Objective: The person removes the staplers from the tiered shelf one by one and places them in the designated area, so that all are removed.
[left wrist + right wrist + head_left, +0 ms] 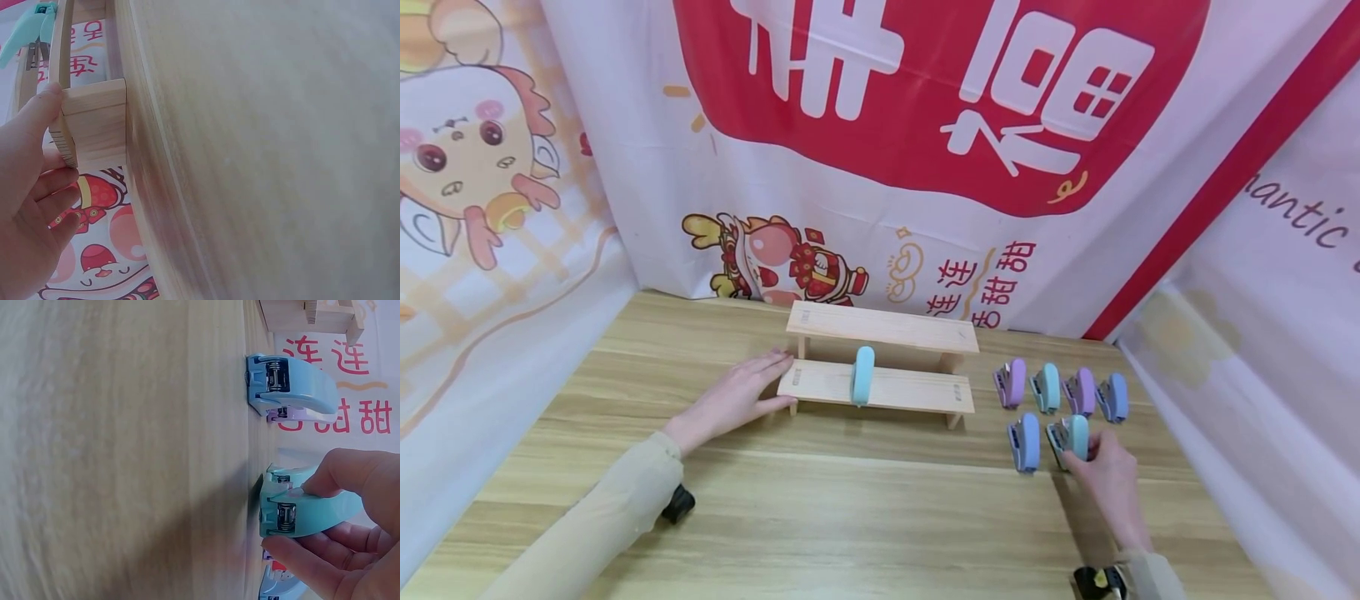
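Note:
My left hand (737,398) holds the left end of a two-tier wooden shelf (827,383), its thumb (47,103) at one edge of the lower board and fingers at the other. A light blue-teal stapler (862,377) stands on that lower board, left of its middle. On the right, my right hand (1108,479) pinches a teal stapler (312,512) between thumb and fingers, at the right end of the front row. Beside it stands a blue stapler (1024,442). Behind are a purple stapler (1011,383), a teal one, another purple one and a blue stapler (1113,397).
The wood-grain table (850,517) reaches back to a printed cloth (647,208) with red and white patterns. Cloth also hangs at the left and right sides. The shelf's upper board (887,327) stands behind and above the lower one.

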`<act>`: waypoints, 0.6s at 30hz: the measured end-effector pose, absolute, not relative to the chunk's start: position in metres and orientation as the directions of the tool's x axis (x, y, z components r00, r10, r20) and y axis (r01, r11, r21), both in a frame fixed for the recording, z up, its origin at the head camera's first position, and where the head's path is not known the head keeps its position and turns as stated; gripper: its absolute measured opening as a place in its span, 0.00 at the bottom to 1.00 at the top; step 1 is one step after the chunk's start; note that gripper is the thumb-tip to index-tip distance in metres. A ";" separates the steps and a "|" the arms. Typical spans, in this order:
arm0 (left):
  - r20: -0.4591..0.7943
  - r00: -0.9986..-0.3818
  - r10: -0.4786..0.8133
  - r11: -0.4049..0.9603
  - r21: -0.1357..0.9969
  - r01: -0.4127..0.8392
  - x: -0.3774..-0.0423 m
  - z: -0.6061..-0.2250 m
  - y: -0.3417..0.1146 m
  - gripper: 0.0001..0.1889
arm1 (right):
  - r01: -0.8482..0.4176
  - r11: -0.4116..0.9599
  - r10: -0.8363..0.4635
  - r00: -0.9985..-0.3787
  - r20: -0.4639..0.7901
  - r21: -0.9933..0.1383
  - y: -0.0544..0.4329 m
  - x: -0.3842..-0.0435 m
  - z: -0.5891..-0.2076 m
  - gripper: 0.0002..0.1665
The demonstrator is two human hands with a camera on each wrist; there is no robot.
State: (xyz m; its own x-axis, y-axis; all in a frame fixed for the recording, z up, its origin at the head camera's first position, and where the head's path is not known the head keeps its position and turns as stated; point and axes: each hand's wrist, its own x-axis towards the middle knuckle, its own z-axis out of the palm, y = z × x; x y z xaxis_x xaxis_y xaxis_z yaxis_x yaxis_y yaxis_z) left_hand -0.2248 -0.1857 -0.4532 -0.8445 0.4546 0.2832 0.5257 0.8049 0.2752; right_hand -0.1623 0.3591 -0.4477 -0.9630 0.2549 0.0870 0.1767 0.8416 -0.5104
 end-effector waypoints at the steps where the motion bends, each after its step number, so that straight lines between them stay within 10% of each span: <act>1: 0.286 -0.843 0.456 0.804 0.274 0.528 -0.225 -0.453 -0.186 0.37 | 0.176 0.842 0.253 -0.964 0.086 -0.509 0.359 -0.163 -0.448 0.20; 18: 0.292 -0.835 0.466 0.803 0.256 0.538 -0.226 -0.455 -0.186 0.38 | 0.199 0.844 0.265 -0.962 0.064 -0.499 0.362 -0.164 -0.454 0.18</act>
State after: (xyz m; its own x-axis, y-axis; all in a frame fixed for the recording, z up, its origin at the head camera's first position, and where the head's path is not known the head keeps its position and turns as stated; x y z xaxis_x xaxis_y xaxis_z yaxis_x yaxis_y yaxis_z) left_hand -0.2256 -0.1858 -0.4549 -0.8353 0.4659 0.2919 0.5376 0.8033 0.2562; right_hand -0.1642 0.3624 -0.4538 -0.9620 0.2652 0.0642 0.1993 0.8436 -0.4987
